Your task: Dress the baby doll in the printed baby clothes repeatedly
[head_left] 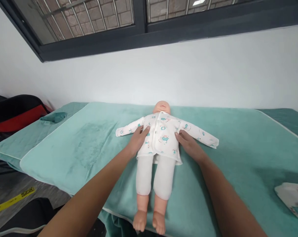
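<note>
So, from the head camera: the doll (163,176) was lying face up on a green cover (94,131), head toward the white wall (149,79), bare feet (139,220) pointing back at the person. It had a white printed jacket (163,138) on, and both hands were at it.

The left hand (137,141) was at the jacket's side, just under the sleeve, thumb laid on the front and a bit apart from the forefinger. The right hand (190,147) sat at the opposite side much the same way, thumb on the cloth, fingers bunched close together near the other sleeve. Honestly couldn't tell if either one was really pinching fabric or just resting there.

Progress-wise, I'd call it pretty far along. The jacket was on, both sleeves were stretched out sideways and the front edges met down the middle. Whether the fasteners were done up, no idea, too small to see. No doll hands showed at the cuffs, so maybe the sleeves still needed sorting. White cloth covered the legs down to the shins. Another bit of printed cloth (292,199) lay well apart, off to the right.
</note>
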Demonstrator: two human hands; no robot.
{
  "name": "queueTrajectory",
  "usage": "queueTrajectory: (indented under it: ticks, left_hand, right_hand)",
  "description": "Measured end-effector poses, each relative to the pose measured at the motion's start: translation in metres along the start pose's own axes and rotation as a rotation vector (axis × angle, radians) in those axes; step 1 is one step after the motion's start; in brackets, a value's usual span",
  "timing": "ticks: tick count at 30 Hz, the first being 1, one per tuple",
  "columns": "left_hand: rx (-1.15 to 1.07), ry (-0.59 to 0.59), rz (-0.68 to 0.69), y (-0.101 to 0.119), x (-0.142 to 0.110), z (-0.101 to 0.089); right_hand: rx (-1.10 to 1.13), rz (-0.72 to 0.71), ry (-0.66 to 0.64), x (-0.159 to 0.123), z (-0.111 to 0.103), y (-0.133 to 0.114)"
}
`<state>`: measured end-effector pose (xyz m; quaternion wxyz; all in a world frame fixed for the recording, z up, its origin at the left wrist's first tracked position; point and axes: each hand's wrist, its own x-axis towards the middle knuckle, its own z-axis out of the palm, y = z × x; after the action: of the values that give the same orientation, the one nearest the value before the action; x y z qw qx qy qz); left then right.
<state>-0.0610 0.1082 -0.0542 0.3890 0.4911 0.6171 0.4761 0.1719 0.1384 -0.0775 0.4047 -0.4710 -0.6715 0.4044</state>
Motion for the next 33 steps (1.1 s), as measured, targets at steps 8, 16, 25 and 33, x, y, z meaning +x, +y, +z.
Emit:
queueTrajectory:
  ticks: [8,16,25,33]
  left_hand:
    - [-0.461,-0.166,-0.029,0.001,0.012,0.029]
    - [-0.179,-0.005,0.048,-0.026,-0.023,0.014]
    - [0.284,-0.035,0.282,-0.054,-0.067,-0.023]
    - [0.334,0.026,0.37,-0.051,-0.081,-0.017]
  right_hand:
    - [0.419,0.028,0.012,0.003,-0.002,0.006]
    - [0.259,0.026,0.134,-0.002,0.0,0.013]
    - [-0.79,-0.263,0.209,-0.142,-0.068,0.027]
    - [-1.598,0.145,0.251,-0.216,-0.181,0.016]
